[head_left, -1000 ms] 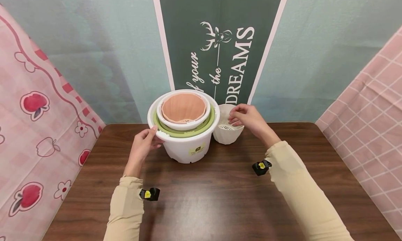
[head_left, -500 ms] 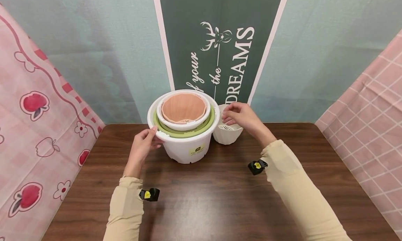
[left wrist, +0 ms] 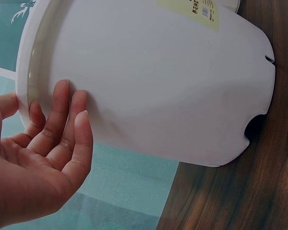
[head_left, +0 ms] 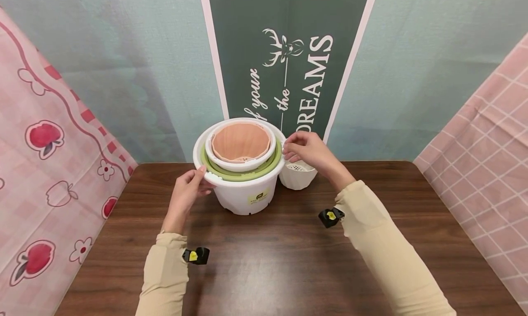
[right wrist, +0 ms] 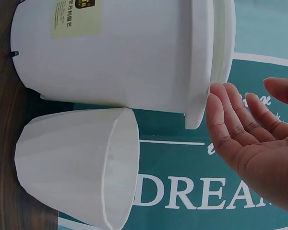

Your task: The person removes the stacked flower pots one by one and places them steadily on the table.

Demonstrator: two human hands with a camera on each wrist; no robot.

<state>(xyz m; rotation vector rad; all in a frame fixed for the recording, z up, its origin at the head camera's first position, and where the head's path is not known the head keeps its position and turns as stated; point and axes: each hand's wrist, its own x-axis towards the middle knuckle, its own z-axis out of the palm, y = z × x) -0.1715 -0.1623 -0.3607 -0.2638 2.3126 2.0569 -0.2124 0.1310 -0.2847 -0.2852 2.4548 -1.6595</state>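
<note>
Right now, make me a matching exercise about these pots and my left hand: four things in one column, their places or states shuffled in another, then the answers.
1. Left hand
2. Peach pot
3. Faceted white pot
4. Yellow label

A. Standing beside the large white pot
B. Nested innermost
C. On the large white pot's wall
D. Gripping the large white pot's rim

Pairs: 1-D, 2-B, 3-A, 4-C

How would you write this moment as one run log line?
Left hand: holds outer pot by rim | right hand: near rim, holding nothing | peach pot: nested innermost | faceted pot: beside outer pot
</note>
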